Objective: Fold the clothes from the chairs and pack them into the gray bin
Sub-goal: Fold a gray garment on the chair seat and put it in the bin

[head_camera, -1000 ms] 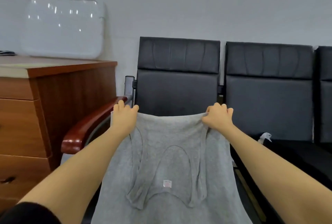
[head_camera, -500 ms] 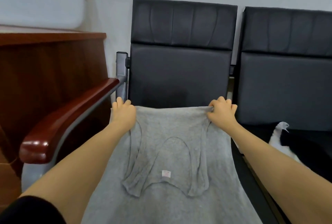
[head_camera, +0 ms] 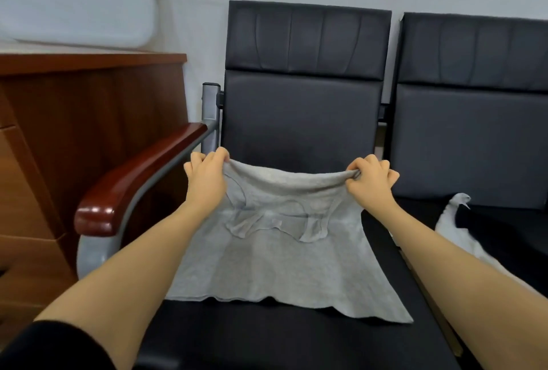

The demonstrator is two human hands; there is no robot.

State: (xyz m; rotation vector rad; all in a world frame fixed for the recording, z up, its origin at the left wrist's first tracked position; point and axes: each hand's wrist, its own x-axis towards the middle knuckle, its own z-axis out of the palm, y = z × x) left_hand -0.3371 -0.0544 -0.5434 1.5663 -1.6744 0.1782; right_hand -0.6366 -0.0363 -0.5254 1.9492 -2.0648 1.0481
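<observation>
1. The gray tank top (head_camera: 284, 263) lies spread on the seat of the black chair (head_camera: 299, 120), its straps doubled back onto the body.
2. The left hand (head_camera: 206, 180) grips the folded far edge at its left corner, fingers curled round the cloth.
3. The right hand (head_camera: 370, 183) pinches the same edge at its right corner, lifting it just off the seat.
4. A white garment (head_camera: 462, 233) lies on the neighbouring chair (head_camera: 474, 138) to the right.
5. A wooden armrest (head_camera: 142, 180) and wooden desk (head_camera: 83, 120) stand left.
</observation>
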